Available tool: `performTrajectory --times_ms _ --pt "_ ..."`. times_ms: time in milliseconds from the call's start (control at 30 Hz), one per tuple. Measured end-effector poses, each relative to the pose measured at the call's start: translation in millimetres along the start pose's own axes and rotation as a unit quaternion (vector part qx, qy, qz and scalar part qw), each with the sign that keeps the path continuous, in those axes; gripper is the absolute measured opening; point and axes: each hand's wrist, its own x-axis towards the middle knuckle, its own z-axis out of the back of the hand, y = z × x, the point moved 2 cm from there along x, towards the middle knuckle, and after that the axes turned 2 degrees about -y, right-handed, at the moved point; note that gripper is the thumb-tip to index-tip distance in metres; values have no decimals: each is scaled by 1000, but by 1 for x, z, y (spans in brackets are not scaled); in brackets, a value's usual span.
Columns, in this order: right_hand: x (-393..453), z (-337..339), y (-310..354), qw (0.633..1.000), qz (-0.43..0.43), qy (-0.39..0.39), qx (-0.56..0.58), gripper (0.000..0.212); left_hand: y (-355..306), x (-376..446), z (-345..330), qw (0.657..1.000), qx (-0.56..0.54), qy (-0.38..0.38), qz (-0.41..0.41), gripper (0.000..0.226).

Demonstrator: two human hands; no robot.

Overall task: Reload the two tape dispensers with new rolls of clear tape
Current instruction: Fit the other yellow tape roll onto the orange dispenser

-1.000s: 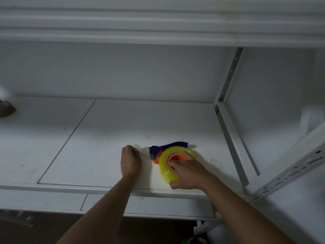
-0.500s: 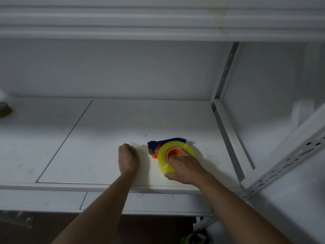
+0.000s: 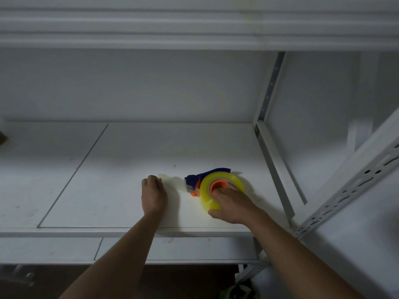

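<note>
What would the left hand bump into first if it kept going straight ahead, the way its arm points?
Probably nothing close. The left hand, pinching the pulled-out tape end, points across bare shelf board toward the white back wall. The dispenser lies off to its right.

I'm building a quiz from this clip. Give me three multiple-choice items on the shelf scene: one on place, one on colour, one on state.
1. Where does the tape dispenser lie?
A. on the white shelf
B. on the floor
C. in a drawer

2. What colour is the core inside the tape roll?
A. green
B. orange
C. black

3. What is the right hand doing?
A. hanging idle
B. pointing at the wall
C. gripping the roll

Key: 1 A, the dispenser rests on the shelf board; 2 B, an orange ring shows inside the yellowish roll; 3 C, its fingers reach into the core and its thumb lies under the rim.
</note>
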Motion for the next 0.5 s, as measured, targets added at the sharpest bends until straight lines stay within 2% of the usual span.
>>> performTrajectory --times_ms 200,267,367,500 --pt "3 -5 12 999 -32 -3 23 35 3 3 1 999 -39 -11 -2 16" --pt "3 -1 13 999 -28 27 26 31 5 5 2 998 -58 -4 6 14" --pt "7 5 15 997 -26 68 13 26 7 7 0 998 -55 21 -12 26" --pt "14 8 20 990 -78 116 9 25 10 11 0 996 -52 51 -47 23"
